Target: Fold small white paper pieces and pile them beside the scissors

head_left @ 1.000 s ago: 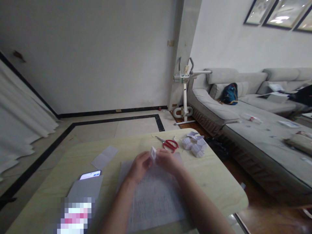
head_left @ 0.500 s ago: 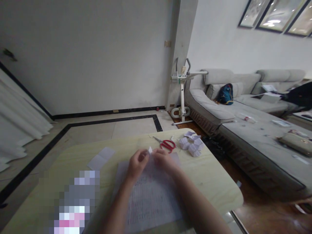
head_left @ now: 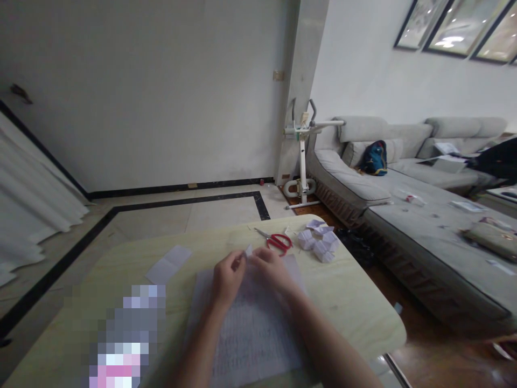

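Between my two hands is a small folded piece of white paper [head_left: 248,251], its pointed tip showing above the fingers. My left hand [head_left: 228,274] pinches it from the left. From the other side, the fingers of my right hand [head_left: 270,265] close on it; most of the paper is hidden by them. Both hands are above a large sheet [head_left: 250,339] covered in faint writing, which lies on the pale wooden table [head_left: 355,323]. Just beyond my right hand lie scissors [head_left: 279,244] with red handles.
Several folded paper pieces [head_left: 323,248] sit at the table's far right corner. A creased paper strip [head_left: 168,264] lies to the left. A blurred-out patch [head_left: 121,334] covers the near left. A grey sofa [head_left: 424,242] and an exercise machine [head_left: 302,156] stand beyond the table.
Almost nothing differs. The fingers have shifted slightly around the small paper, whose tip looks a little more turned; the whole view has moved down a touch.
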Demonstrator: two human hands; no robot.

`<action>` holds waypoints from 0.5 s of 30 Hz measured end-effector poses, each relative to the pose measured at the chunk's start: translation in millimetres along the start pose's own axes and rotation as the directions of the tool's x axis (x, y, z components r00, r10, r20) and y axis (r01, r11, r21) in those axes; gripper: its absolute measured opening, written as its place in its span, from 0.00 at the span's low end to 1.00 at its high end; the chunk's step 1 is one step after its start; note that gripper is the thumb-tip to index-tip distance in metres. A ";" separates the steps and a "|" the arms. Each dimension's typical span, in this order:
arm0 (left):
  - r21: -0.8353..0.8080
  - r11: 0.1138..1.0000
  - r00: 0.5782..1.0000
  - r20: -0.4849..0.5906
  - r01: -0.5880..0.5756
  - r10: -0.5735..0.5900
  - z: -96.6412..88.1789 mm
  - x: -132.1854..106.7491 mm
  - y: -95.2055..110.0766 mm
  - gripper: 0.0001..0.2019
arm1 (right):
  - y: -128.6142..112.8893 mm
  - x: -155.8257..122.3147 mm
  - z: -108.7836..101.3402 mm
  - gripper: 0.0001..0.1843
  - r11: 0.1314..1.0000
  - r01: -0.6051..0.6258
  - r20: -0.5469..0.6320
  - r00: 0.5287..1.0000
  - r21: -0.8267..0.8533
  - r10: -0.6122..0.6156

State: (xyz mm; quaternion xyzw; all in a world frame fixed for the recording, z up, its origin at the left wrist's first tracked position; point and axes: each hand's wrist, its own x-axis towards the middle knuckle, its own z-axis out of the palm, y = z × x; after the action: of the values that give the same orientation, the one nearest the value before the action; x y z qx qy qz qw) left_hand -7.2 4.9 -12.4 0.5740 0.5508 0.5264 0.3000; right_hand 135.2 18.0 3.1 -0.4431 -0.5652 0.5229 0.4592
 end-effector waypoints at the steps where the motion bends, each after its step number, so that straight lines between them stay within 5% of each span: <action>1: 0.001 1.000 1.000 0.002 0.002 -0.002 0.0 0.2 0.1 0.10 | 0.4 0.1 0.2 0.06 1.000 0.021 -0.004 1.000 -0.020 -0.021; 15: -0.211 0.970 0.987 0.134 0.121 -0.094 1.4 3.1 3.3 0.12 | 6.0 4.5 -2.9 0.03 0.994 0.112 -0.094 0.989 0.001 -0.111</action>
State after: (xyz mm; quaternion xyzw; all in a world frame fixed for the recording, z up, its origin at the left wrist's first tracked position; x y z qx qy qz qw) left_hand -5.3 7.6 -8.9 0.5381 0.5002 0.5305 0.4228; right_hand 137.4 23.3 -2.6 -0.4336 -0.5652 0.4767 0.5151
